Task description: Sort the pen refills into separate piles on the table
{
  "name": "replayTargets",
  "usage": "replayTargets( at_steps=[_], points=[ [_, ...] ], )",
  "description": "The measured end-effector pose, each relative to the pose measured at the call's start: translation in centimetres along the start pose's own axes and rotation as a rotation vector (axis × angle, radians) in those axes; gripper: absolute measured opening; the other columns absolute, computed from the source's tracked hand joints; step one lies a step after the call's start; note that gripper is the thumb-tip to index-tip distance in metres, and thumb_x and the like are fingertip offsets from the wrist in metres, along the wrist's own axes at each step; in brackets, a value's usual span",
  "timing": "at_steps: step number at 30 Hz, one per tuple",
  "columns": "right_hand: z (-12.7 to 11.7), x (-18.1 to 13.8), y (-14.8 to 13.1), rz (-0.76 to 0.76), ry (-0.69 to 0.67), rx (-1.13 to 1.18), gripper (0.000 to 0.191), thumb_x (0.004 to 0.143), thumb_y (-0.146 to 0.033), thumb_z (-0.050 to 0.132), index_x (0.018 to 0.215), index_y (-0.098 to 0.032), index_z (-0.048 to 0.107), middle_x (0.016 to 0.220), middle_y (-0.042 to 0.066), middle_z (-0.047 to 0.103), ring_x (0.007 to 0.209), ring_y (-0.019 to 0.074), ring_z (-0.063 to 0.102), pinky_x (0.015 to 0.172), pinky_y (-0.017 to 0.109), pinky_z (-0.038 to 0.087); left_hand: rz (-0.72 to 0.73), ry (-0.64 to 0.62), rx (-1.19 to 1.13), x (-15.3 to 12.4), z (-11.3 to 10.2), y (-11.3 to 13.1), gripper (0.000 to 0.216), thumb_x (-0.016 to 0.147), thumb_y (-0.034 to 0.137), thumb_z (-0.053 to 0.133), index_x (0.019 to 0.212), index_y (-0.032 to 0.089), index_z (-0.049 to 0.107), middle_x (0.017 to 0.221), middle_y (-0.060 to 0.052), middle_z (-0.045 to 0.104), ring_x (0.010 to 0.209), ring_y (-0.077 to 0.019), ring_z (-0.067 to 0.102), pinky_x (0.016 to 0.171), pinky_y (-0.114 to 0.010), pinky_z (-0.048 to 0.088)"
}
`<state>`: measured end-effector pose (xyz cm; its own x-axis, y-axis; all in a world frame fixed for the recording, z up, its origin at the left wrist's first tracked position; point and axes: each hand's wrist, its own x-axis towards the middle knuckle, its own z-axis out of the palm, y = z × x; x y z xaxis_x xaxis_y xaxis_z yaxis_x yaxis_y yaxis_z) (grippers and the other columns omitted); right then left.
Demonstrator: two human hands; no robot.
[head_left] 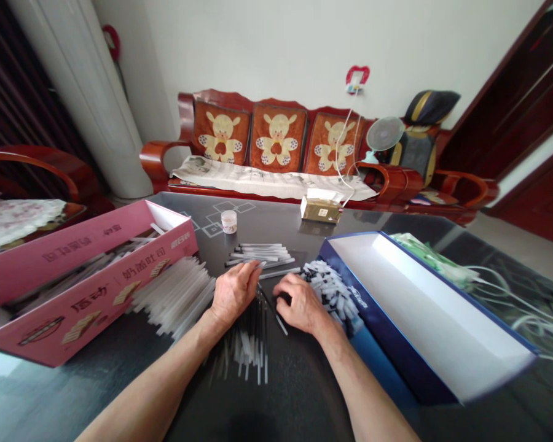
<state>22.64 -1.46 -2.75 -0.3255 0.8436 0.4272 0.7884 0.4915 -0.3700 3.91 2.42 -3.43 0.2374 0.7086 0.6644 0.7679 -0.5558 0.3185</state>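
Observation:
My left hand (236, 291) is closed in a pinch, and a pale tip of a thin plastic tube shows at its fingertips. My right hand (299, 302) is curled, thumb toward forefinger; whatever it may hold is hidden. Between the hands a thin dark stick with a pale end (273, 309) slants on the table. Below the left hand lie several black-and-clear pen-like sticks (251, 347), partly blurred. Further back is a row of white sticks with dark ends (262, 253). A pile of translucent tubes (175, 294) lies left, and a heap of small clear-and-black pieces (334, 288) right.
A pink carton (133, 288) holding more tubes stands left. At right is a blue box (396, 344) with a white inside, beside a green-and-white packet (431, 258) and white cables. A small cup (229, 222) and a tissue box (321, 210) stand toward the far edge.

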Motion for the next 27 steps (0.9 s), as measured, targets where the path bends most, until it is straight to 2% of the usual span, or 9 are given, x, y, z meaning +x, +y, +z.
replayTargets(
  at_steps=[4,11,14,17,20,24,27],
  points=[
    [0.5,-0.5,-0.1,-0.034,-0.063,0.009,0.013,0.071,-0.010,0.058,0.075,-0.019,0.067,0.083,0.004,0.062,0.082,0.0173,0.057,0.079,0.029,0.044,0.003,0.008,-0.005,0.0,0.2,-0.1,0.025,0.094,0.033,0.045,0.103,0.018,0.063,0.089,-0.005,0.072,0.080,-0.0153,0.068,0.072,-0.023,0.050],
    [-0.1,-0.3,0.7,0.015,-0.001,-0.145,0.009,0.074,-0.013,0.058,0.070,-0.018,0.064,0.081,0.005,0.062,0.080,0.0183,0.056,0.076,0.031,0.043,0.008,0.016,-0.015,-0.1,0.4,-0.4,0.024,0.094,0.033,0.045,0.104,0.019,0.062,0.087,-0.005,0.071,0.079,-0.0147,0.067,0.073,-0.022,0.050],
    [-0.2,-0.3,1.0,0.083,0.093,-0.216,0.009,0.076,-0.013,0.057,0.078,-0.018,0.064,0.088,0.007,0.063,0.087,0.0205,0.055,0.081,0.033,0.042,0.001,0.008,-0.007,-0.1,0.4,-0.4,0.024,0.094,0.033,0.045,0.103,0.019,0.062,0.086,-0.004,0.071,0.079,-0.0146,0.066,0.072,-0.022,0.049],
    [0.0,-0.1,1.0,0.066,0.145,-0.217,0.017,0.081,-0.016,0.056,0.095,-0.018,0.065,0.104,0.008,0.064,0.099,0.0229,0.054,0.088,0.036,0.039,0.006,-0.011,0.016,-0.1,0.2,0.0,0.023,0.094,0.033,0.044,0.102,0.020,0.062,0.085,-0.003,0.069,0.080,-0.0142,0.065,0.071,-0.022,0.048],
    [0.6,0.1,1.0,0.023,0.132,-0.215,0.019,0.085,-0.021,0.055,0.101,-0.019,0.064,0.110,0.007,0.064,0.105,0.0242,0.052,0.090,0.038,0.037,0.001,-0.045,0.060,0.0,-0.2,0.6,0.022,0.094,0.031,0.043,0.100,0.020,0.061,0.083,-0.003,0.066,0.081,-0.0147,0.062,0.072,-0.023,0.048],
    [1.4,0.1,1.3,0.042,0.139,-0.240,0.014,0.086,-0.020,0.053,0.093,-0.020,0.066,0.101,0.006,0.065,0.096,0.0224,0.054,0.085,0.036,0.036,-0.033,-0.088,0.142,0.8,-1.3,1.0,0.023,0.094,0.031,0.041,0.094,0.022,0.062,0.093,-0.006,0.063,0.088,-0.0162,0.058,0.075,-0.024,0.047],
    [1.6,0.0,1.6,0.041,0.167,-0.253,0.014,0.086,-0.018,0.053,0.089,-0.019,0.066,0.096,0.007,0.064,0.094,0.0218,0.054,0.084,0.035,0.036,-0.131,-0.111,0.225,2.0,-2.8,0.1,0.024,0.094,0.031,0.041,0.093,0.022,0.063,0.094,-0.007,0.062,0.090,-0.0180,0.056,0.075,-0.026,0.047]
  ],
)
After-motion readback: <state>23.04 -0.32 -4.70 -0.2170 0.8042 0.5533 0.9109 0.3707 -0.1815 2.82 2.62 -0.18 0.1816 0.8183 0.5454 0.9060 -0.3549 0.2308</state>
